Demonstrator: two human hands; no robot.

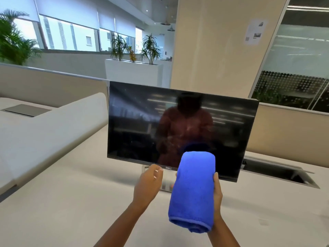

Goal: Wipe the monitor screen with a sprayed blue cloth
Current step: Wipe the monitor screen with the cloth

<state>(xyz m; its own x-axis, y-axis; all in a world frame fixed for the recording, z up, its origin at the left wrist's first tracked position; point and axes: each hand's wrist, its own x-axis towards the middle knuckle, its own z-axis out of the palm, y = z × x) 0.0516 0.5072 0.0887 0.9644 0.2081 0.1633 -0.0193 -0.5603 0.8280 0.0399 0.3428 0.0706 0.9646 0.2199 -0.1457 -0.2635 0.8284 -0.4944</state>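
A dark, switched-off monitor (142,122) stands on a pale desk (71,202), its screen reflecting a person and ceiling lights. A folded blue cloth (193,191) is draped over my right hand (217,191), which grips it from underneath; only the thumb side and wrist show. The cloth's upper end overlaps the monitor's lower edge in view; I cannot tell whether it touches the screen. My left hand (147,184) hovers just left of the cloth, below the monitor's bottom bezel, fingers loosely curled and holding nothing.
The monitor's silver stand base (165,184) sits between my hands. An open cable hatch (277,172) lies in the desk at the right, another hatch (26,110) at the far left. Low beige partitions (288,132) back the desk. A wide column (213,45) rises behind.
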